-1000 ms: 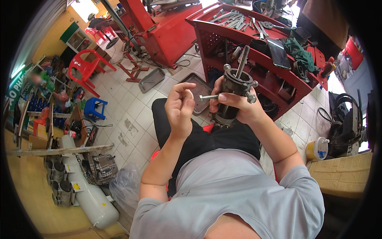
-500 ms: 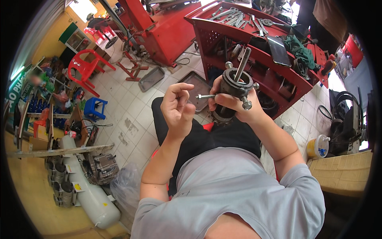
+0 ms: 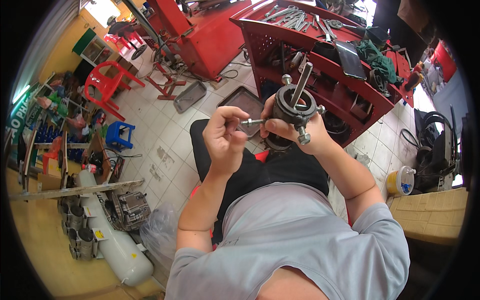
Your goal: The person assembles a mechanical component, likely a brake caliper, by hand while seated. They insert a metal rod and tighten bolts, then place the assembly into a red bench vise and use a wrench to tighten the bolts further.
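My right hand (image 3: 316, 134) grips a dark ring-shaped metal tool (image 3: 295, 118) above my lap, its thumb across the near side and fingers around the left. A long rod (image 3: 302, 84) sticks up at a tilt through the ring, and several bolts point outward around it. One thin bolt (image 3: 257, 121) with a nut on it reaches left toward my left hand (image 3: 224, 134). That hand's fingers are curled at the bolt's outer end, with the thumb apart below; whether a fingertip presses on the bolt I cannot tell. The tool's lower part is partly hidden by my right hand.
Ahead to the right stands a red tool cart (image 3: 320, 55) with wrenches (image 3: 295, 19), a dark tablet (image 3: 350, 60) and a green cloth (image 3: 372, 57). Metal trays (image 3: 190, 96) lie on the tiled floor. Leftward are a red chair (image 3: 107, 82), a blue stool (image 3: 119, 135) and a white cylinder (image 3: 117, 250).
The rod has swung to show a flat side, and the ring has tilted slightly. The thin bolt's end has come left to my left fingers. My right hand keeps its grip.
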`<state>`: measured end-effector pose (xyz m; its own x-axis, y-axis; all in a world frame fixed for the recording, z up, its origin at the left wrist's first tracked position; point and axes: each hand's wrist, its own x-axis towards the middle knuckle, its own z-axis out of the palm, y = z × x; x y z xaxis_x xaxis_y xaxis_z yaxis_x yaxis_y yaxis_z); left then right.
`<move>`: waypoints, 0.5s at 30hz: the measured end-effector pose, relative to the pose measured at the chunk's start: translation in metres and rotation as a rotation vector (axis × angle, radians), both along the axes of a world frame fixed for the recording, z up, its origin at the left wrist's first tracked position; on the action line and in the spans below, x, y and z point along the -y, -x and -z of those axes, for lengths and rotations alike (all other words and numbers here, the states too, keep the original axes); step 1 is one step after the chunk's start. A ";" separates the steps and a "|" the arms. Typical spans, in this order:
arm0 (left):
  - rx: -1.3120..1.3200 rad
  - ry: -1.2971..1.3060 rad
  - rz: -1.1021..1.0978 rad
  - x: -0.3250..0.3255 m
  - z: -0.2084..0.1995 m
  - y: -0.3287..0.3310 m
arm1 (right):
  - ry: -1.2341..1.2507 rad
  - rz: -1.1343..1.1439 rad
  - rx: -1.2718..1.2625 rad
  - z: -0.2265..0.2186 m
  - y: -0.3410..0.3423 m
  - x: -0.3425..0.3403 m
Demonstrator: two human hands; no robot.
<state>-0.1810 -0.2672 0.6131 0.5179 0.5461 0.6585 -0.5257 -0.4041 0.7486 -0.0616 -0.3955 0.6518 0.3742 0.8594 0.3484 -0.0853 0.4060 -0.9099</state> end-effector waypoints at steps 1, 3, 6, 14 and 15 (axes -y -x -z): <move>-0.043 -0.038 -0.011 0.002 0.000 -0.001 | 0.001 -0.008 0.020 0.000 0.001 0.000; -0.060 -0.062 0.058 0.000 0.002 -0.005 | 0.002 -0.009 0.049 -0.001 0.002 0.003; -0.413 -0.014 0.055 -0.011 0.004 -0.008 | -0.054 0.002 0.080 0.000 -0.004 0.004; -0.052 0.112 0.117 -0.002 -0.015 0.009 | -0.034 0.022 0.102 0.000 -0.004 0.001; -0.086 0.014 0.037 -0.001 -0.016 0.011 | -0.049 0.028 0.107 -0.001 -0.001 -0.001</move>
